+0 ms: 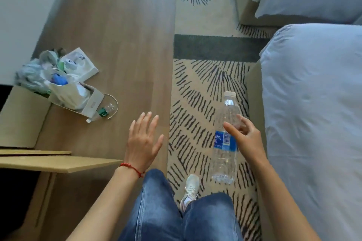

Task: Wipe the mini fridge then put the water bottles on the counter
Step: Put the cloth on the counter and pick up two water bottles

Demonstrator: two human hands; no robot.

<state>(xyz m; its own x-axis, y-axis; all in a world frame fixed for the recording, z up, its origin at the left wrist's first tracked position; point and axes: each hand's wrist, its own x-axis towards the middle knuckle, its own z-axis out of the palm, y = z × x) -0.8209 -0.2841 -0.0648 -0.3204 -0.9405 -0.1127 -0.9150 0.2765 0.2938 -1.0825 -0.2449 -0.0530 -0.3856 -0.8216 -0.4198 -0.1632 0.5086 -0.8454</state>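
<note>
Setting: hotel-type bedroom. Evidence: two beds (313,103) in white linen, patterned rug (205,88) over wood-look floor (117,35), small bin (64,88) overflowing with rubbish against the wall.

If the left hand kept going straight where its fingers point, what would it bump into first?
Probably nothing soon. The left hand is open, fingers pointing up the picture over bare wooden floor. The trash bin lies off to its left, the rug to its right. Depth is hard to judge.
</note>
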